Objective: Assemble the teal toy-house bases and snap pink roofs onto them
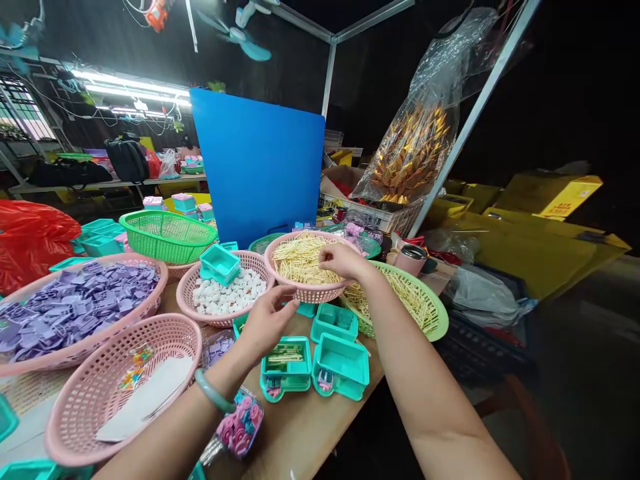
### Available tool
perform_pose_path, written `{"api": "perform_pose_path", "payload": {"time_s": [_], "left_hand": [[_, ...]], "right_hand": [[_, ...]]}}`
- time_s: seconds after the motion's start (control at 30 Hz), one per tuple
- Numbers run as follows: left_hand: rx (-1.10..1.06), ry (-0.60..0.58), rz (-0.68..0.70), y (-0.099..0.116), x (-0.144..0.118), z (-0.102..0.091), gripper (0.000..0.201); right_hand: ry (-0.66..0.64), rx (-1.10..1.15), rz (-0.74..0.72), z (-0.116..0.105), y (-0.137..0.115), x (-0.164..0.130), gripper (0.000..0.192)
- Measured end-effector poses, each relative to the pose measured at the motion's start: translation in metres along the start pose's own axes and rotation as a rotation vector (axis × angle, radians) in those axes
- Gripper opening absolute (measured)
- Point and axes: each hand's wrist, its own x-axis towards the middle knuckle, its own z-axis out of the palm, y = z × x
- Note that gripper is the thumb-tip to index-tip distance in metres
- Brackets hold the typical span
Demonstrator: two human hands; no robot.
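Head view gives us our own two hands over a wooden tabletop [310,427] crowded with perforated plastic baskets. Our right hand [345,261] reaches into a round pink basket [310,292] heaped with thin, pale yellow sticks [300,261]; its fingers are curled and pinched together at the top of the heap, though we cannot tell whether any stick is caught between them. Our left hand [267,323], a smooth pale green bangle [214,392] on the wrist, hovers half closed with fingers bent, just above a teal plastic tray [286,368] with moulded compartments; we see nothing held in it. A second, like tray [341,367] lies touching it on the right, and a third [334,321] sits just behind. Beside the stick basket, another pink basket [225,293] carries small white pebble-like pieces and a teal tray. At far left, a wide pink basket [75,313] is filled with flat lilac plastic pieces. A lime green basket [415,303] to the right also bears sticks. A smooth blue board [260,163] stands upright behind. We can read no writing anywhere.
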Motion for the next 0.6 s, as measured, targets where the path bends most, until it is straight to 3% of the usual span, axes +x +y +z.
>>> {"api": "perform_pose_path", "payload": {"time_s": [0.13,0.2,0.27,0.3,0.4,0.47,0.53,0.6], "left_hand": [[-0.355,0.096,-0.11,0.017,-0.004,0.012,0.04],[-0.525,0.054,-0.196,0.019,-0.01,0.027,0.042],[-0.58,-0.012,-0.282,0.015,-0.017,0.043,0.04],[-0.576,-0.036,-0.306,0.011,-0.022,0.049,0.038],[-0.551,-0.038,-0.306,0.0,-0.032,0.06,0.037],[-0.532,0.016,-0.303,-0.002,-0.035,0.06,0.036],[-0.504,0.079,-0.296,0.001,-0.037,0.055,0.037],[-0.493,0.046,-0.298,0.005,-0.039,0.049,0.042]], "right_hand": [[0.084,0.345,-0.057,-0.006,0.007,-0.051,0.016],[0.08,0.715,-0.091,0.014,0.003,-0.086,0.022],[0.035,0.914,-0.089,0.042,-0.006,-0.118,0.026],[0.071,0.954,-0.08,0.056,-0.01,-0.131,0.023],[0.122,0.793,-0.176,0.077,-0.016,-0.155,0.009],[0.092,0.611,-0.252,0.071,-0.005,-0.16,0.005],[0.132,0.372,-0.123,0.051,0.022,-0.156,0.006],[0.251,0.021,0.204,0.028,0.062,-0.147,0.017]]}}
